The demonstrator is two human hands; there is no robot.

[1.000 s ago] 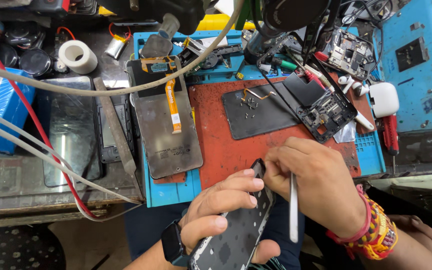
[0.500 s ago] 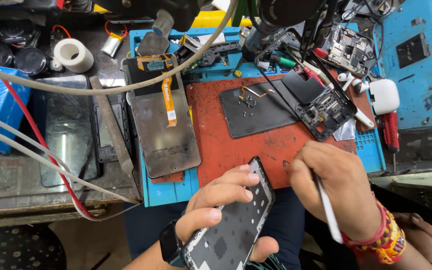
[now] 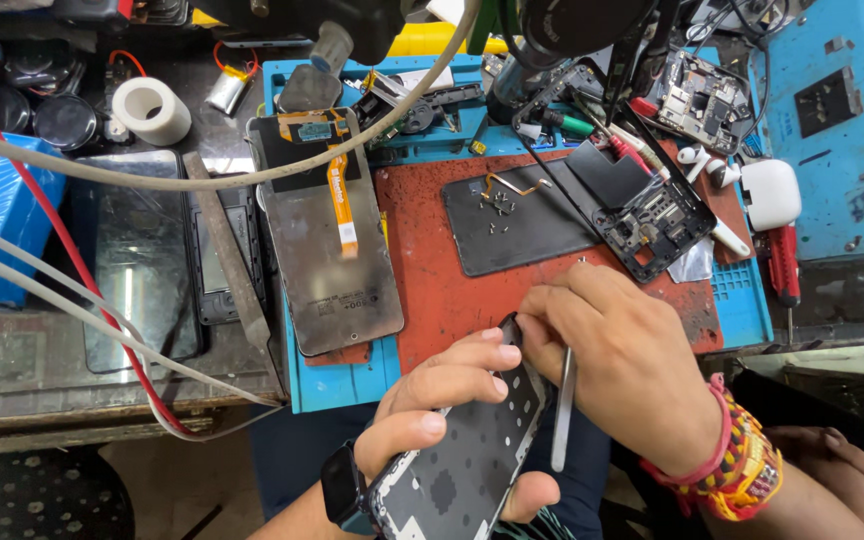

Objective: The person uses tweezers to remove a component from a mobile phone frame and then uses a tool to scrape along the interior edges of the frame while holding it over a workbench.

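I saw left hand (image 3: 442, 400) grasping phone frame (image 3: 462, 460) | right hand (image 3: 622, 370) at 3 o'clock, clenched on metal tool (image 3: 562, 410)

Change record, head view:

- Our right hand (image 3: 624, 370): half a second ago it sat apart from the phone frame (image 3: 472, 455); now its fingertips press at the frame's top corner, touching our left hand (image 3: 442, 400).
- Metal tweezers (image 3: 563, 410): earlier slanted outward past the palm; now hanging nearly vertical beside the frame's edge.
- Phone frame: tilted slightly more upright in our left hand.
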